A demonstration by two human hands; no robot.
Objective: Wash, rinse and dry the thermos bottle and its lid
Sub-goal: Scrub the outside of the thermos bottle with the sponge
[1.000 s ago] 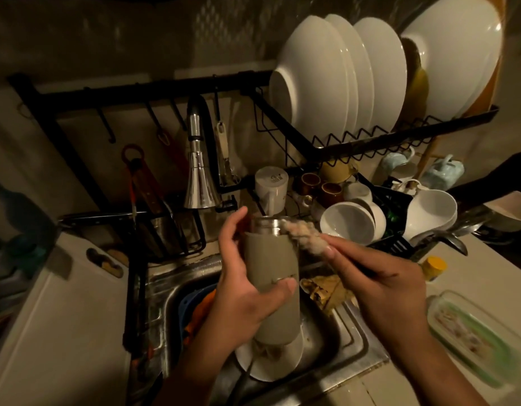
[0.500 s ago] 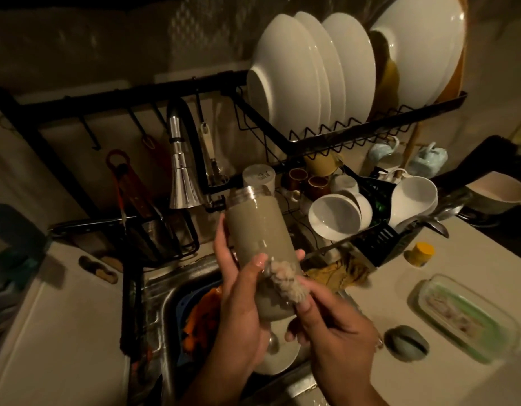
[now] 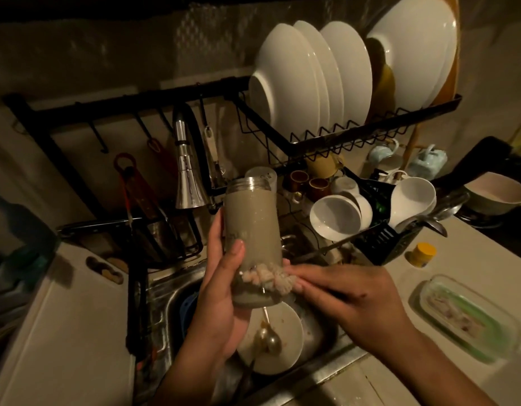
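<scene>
The thermos bottle (image 3: 252, 244) is held upright over the sink (image 3: 320, 373), its open threaded steel mouth at the top and its grey-green body filmed with suds. The left hand (image 3: 224, 291) grips it from the left and behind, fingers wrapped round the back and the thumb pressed across the front of the lower half. The right hand (image 3: 345, 291) comes in from the right with its fingers extended around a pale, knobbly scrubbing cloth (image 3: 268, 278), pressing it against the bottle just above the base; how firmly the cloth is pinched cannot be told, as that hand is blurred. This looks like the washing step, with the outside wall being scrubbed near the bottom. Directly below, in the basin, lies a white plate (image 3: 285, 347) with a spoon (image 3: 268, 335) on it. Behind the bottle stands the chrome faucet head (image 3: 189, 183), dry as far as can be seen. No lid can be picked out with certainty. The next move probably calls for turning the bottle in the left hand so the cloth reaches the base and far side, then rinsing under the faucet.
</scene>
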